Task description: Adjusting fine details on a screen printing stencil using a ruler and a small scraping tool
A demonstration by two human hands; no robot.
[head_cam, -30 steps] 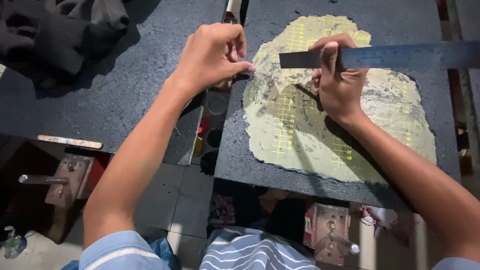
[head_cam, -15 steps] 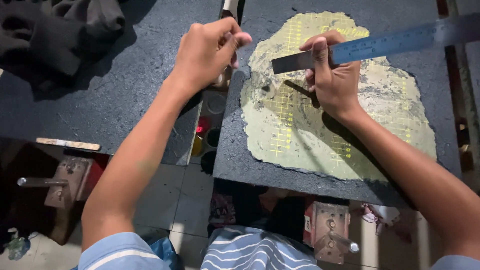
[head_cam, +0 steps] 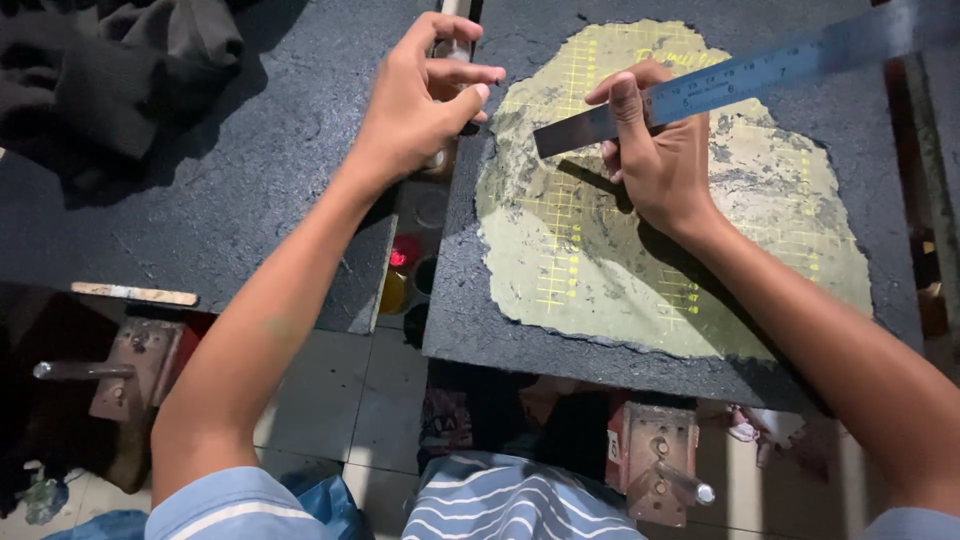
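Observation:
My right hand (head_cam: 655,150) grips a long steel ruler (head_cam: 740,75), which is lifted and tilted up to the right above a worn yellow-green cutting mat (head_cam: 570,250) with grid lines. My left hand (head_cam: 420,95) is over the gap between two dark table tops, fingers curled around a small pale object (head_cam: 440,155) that is mostly hidden. The mat lies on the right dark surface (head_cam: 470,330).
A dark cloth (head_cam: 110,70) is bunched at the far left on the left dark surface (head_cam: 250,190). Small jars (head_cam: 405,265) sit in the gap between the tops. Metal clamps (head_cam: 650,465) stick out below the table edges, and a wooden stick (head_cam: 135,293) lies at the left edge.
The ruler's far end has risen and swung upward to the right. My left hand has lifted slightly and its fingers have opened a little.

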